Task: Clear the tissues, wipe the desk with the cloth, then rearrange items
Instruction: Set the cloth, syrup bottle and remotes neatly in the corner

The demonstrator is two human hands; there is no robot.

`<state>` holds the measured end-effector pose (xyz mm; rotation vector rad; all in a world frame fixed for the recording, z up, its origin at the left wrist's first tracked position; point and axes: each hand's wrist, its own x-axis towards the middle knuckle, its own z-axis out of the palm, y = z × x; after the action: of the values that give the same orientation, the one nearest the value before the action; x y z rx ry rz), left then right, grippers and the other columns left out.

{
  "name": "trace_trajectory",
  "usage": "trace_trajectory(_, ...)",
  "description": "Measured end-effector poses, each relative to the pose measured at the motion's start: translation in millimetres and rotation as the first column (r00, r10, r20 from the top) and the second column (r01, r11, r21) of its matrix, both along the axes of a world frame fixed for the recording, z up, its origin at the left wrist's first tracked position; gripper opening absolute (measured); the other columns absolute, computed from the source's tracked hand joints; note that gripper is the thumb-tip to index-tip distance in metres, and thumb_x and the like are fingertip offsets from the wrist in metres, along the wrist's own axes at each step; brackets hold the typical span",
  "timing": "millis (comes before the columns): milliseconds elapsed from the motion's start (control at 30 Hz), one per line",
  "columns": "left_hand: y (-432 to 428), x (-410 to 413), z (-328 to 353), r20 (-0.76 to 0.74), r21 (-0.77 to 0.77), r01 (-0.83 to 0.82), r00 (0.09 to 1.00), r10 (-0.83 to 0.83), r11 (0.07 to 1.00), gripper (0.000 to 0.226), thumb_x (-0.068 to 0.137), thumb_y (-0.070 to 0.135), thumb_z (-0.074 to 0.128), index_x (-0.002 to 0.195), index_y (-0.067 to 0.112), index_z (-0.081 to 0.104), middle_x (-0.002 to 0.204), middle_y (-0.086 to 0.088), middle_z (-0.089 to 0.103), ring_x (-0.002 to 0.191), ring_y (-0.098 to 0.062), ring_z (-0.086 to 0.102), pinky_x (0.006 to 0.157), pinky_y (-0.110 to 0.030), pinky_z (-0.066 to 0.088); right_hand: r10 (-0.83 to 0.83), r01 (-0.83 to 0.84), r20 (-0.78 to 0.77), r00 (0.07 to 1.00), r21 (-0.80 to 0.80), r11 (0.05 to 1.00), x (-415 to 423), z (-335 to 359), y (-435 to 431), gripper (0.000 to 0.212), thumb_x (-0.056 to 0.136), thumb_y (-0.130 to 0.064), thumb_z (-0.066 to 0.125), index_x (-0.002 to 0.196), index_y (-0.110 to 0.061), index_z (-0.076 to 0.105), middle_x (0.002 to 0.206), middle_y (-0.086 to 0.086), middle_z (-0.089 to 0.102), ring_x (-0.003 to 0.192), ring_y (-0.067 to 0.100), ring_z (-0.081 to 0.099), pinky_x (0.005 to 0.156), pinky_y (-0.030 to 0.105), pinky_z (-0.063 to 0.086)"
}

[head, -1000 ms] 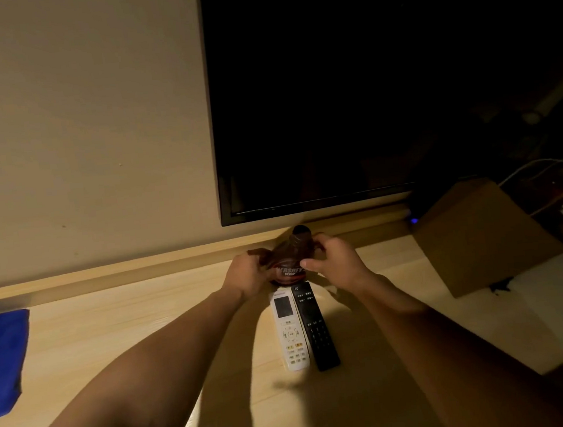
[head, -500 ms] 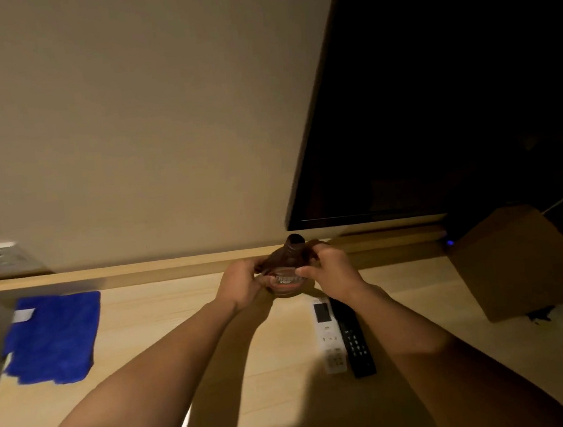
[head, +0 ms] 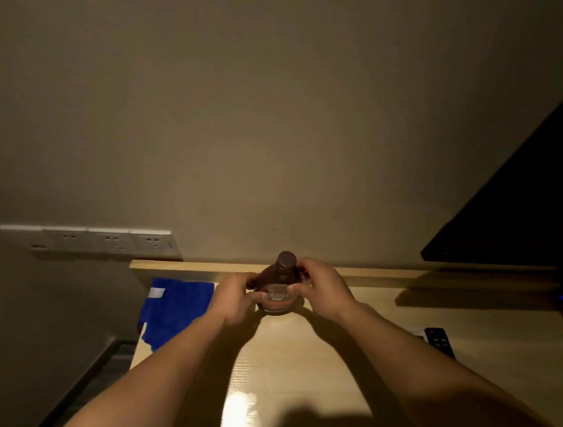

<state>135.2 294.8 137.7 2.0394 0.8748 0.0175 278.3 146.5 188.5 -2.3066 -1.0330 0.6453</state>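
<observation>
Bottle: brown syrup bottle (head: 278, 291) with a dark cap, upright, gripped from both sides at the far edge of the bench (head: 308, 365), close to the wall.
Left hand (head: 231, 300): fingers closed around the bottle's left side.
Right hand (head: 322, 290): fingers closed around the bottle's right side and shoulder.
Cloth: blue cloth (head: 176, 311) is laid flat on the bench, just left of the left hand.
Remote: black remote control (head: 440, 341) is seen near the right forearm, partly hidden.
Sockets: wall socket strip (head: 104, 242) is mounted far left.
Screen: dark television (head: 528, 217) is placed far right.
</observation>
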Motion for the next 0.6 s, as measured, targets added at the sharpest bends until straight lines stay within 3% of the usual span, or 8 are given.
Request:
trace_trajectory(200,46,-37,-7,-0.015,-0.011,-0.063,0.998,0.063,0.998,0.039,0.095,0.023,0.076,0.133,0.026,0.069,0.122,0.007,0.075,0.120,-0.014,0.064,0.108,-0.044,0.051,0.064,-0.063,0.032,0.997,-0.019,0.998,-28,-8,54,0.036,0.092,-0.029,0.074,0.126,-0.027,0.061,0.123,-0.007,0.068,0.111,0.017,0.063,0.095,0.037,0.053)
trace_trajectory(600,87,-55,-34,-0.003,-0.051,-0.139,0.990,0.139,0.989,0.040,0.097,0.020,0.074,0.136,0.027,0.067,0.120,0.004,0.076,0.118,-0.018,0.066,0.105,-0.041,0.052,0.027,-0.026,0.015,1.000,-0.038,0.999,-54,-26,104,0.038,0.093,-0.026,0.074,0.128,-0.026,0.060,0.125,-0.004,0.066,0.113,0.019,0.063,0.098,0.040,0.054)
